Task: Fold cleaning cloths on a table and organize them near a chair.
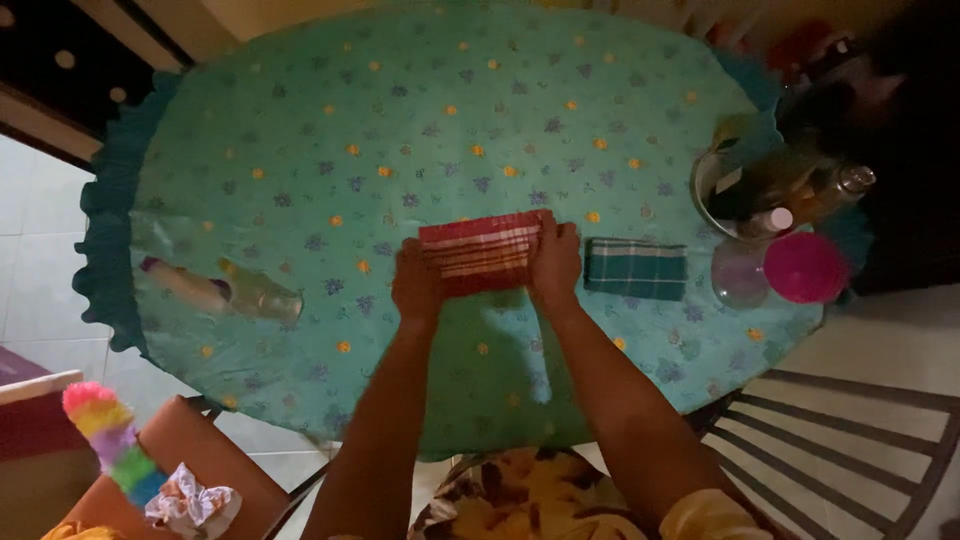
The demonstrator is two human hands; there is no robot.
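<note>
Surroundings: green plaid cloth (636,268) folded at 3 o'clock of the red one, just beside the right hand (556,262); clear bottle (222,289) lying at 9 o'clock; pink lid (805,267) and metal bowl (722,190) of bottles far at 3.
Red plaid cloth (482,252): centre of counter (300,150), long axis 9-to-3, flat.
Hands: left hand (417,285) and right apart, pressing the cloth's two ends.

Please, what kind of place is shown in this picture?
Probably a home dining area. A round table with a frilled teal flowered tablecloth stands on a pale tiled floor. Both hands, left hand and right hand, press a folded red checked cloth; bottles stand nearby.
</note>
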